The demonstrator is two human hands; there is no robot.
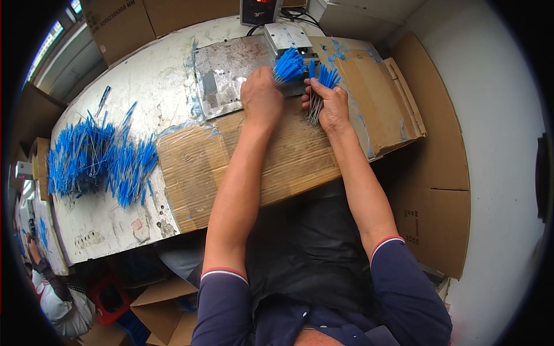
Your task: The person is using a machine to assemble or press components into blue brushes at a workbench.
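Observation:
My left hand (262, 97) is closed round a bundle of thin metal wires with blue ends (289, 64), the blue ends fanning out beyond the fist to the upper right. In my right hand (330, 105) a second bundle of blue-ended wires (328, 76) is gripped, blue ends up and bare metal shafts hanging below the fingers. A single blue end (312, 69) stands a little apart at the right thumb, close to the small metal machine (287, 38). Both hands are over the worn metal plate (222, 72) and the cardboard edge.
A big loose pile of blue-ended wires (86, 153) lies on the white table (109, 228) at left, beside a pen (104, 98). Flattened cardboard (231, 167) covers the near edge. A box with a red display (259, 11) stands behind. Another person (60, 300) is at lower left.

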